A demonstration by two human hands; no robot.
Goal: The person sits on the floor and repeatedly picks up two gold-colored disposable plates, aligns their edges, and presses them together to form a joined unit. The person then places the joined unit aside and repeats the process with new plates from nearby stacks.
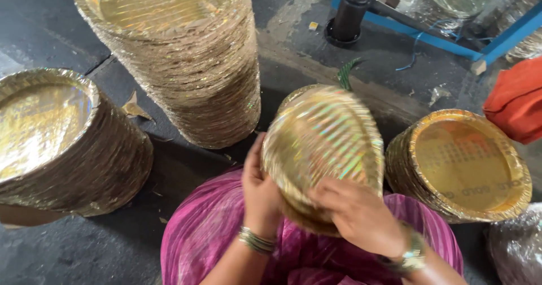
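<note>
A tall stack of gold foil plates (186,59) towers on the floor (51,14), with lower stacks left (56,144) and right (460,163). Over the lap, the left hand (259,192) and right hand (355,214) clasp a tilted bundle of plates (322,146); a loose grip could let the slick plates slide apart.

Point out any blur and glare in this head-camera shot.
Head view: the plates held between the left hand and right hand are motion-blurred, their foil streaked with rainbow glints; the left stack shows a washed-out glare patch on top; the tall stack and right stack look sharper; light is soft, shadows on the dark floor faint.
</note>
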